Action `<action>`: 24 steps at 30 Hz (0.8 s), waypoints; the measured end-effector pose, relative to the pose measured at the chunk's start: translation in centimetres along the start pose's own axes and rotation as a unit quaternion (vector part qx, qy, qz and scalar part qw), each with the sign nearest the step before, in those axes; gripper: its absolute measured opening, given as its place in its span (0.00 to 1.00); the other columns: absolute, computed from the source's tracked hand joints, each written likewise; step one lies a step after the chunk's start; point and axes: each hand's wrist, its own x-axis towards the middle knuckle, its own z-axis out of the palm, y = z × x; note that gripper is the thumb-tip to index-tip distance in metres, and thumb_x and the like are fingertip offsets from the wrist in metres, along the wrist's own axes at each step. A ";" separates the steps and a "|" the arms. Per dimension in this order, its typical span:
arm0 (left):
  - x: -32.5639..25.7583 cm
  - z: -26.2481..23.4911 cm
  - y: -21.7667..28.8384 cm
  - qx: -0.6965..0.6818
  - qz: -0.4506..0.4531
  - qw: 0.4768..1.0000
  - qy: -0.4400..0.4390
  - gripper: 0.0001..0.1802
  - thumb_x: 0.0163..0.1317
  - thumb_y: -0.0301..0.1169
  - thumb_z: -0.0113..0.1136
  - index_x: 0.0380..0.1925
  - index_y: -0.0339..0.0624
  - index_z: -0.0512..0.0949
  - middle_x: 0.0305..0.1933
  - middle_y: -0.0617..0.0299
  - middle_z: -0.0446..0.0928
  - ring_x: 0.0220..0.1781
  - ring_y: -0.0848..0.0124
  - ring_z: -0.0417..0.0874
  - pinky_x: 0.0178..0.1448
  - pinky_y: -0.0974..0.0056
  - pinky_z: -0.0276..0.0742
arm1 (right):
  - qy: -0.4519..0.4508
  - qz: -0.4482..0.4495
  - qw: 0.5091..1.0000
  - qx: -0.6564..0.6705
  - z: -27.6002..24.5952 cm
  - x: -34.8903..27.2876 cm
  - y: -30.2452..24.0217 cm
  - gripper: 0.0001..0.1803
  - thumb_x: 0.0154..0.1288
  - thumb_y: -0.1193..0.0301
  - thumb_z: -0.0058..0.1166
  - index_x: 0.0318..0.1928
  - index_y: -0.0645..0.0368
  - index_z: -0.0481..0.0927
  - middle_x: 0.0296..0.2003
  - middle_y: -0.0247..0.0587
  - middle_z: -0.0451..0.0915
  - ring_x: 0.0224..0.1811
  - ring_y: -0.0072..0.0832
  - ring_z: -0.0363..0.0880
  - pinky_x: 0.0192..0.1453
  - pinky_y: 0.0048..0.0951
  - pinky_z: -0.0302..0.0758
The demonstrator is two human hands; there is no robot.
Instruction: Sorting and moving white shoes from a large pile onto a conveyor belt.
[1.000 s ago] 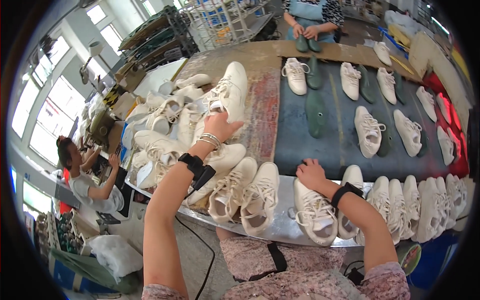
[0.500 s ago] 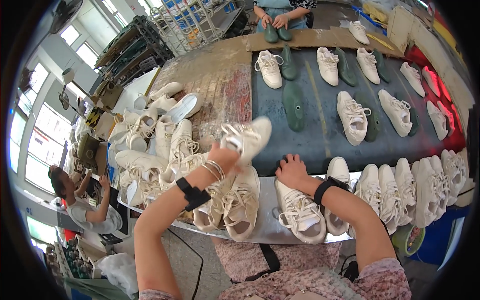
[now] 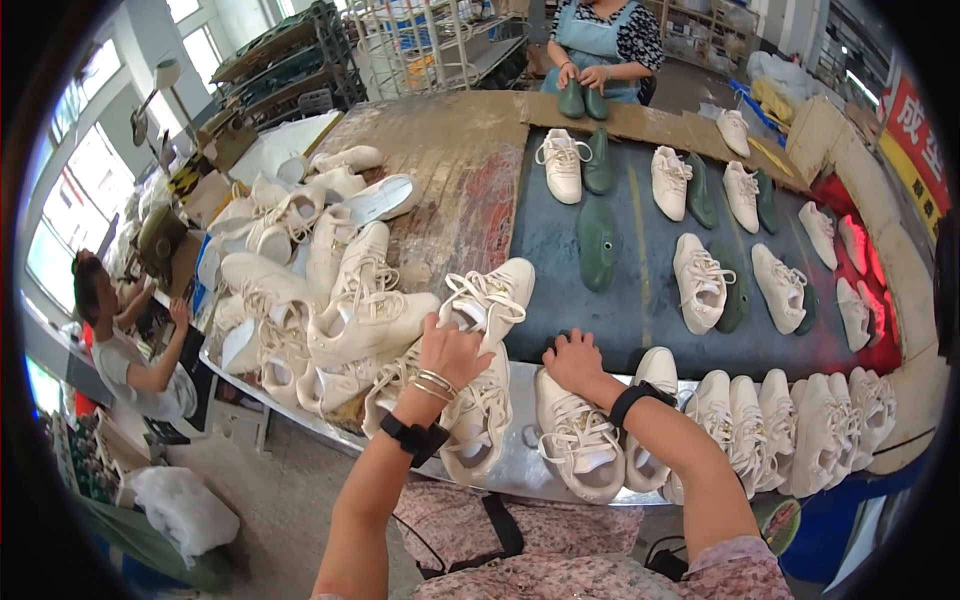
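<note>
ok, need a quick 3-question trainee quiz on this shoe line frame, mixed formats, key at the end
1. True or false: the left hand grips a white sneaker at its heel end.
2. Multiple choice: where does the right hand rest? A) on a green shoe last B) at the near edge of the dark belt, beside a sneaker in the front row C) on the pile of sneakers
3. Fill in: the person across the belt holds two ___ shoe lasts.

Key: 1 true; 2 B; 3 green.
</note>
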 end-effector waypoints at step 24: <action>-1.6 0.7 0.6 -0.062 -0.170 0.978 0.107 0.19 0.53 0.51 0.63 0.19 0.48 0.82 0.21 0.63 0.79 0.33 0.65 0.80 0.62 0.48 0.60 | 0.303 -0.163 0.920 0.186 -11.1 10.9 -9.1 0.11 0.58 0.74 0.51 0.41 0.57 0.81 0.37 0.45 0.82 0.41 0.43 0.80 0.47 0.39 0.75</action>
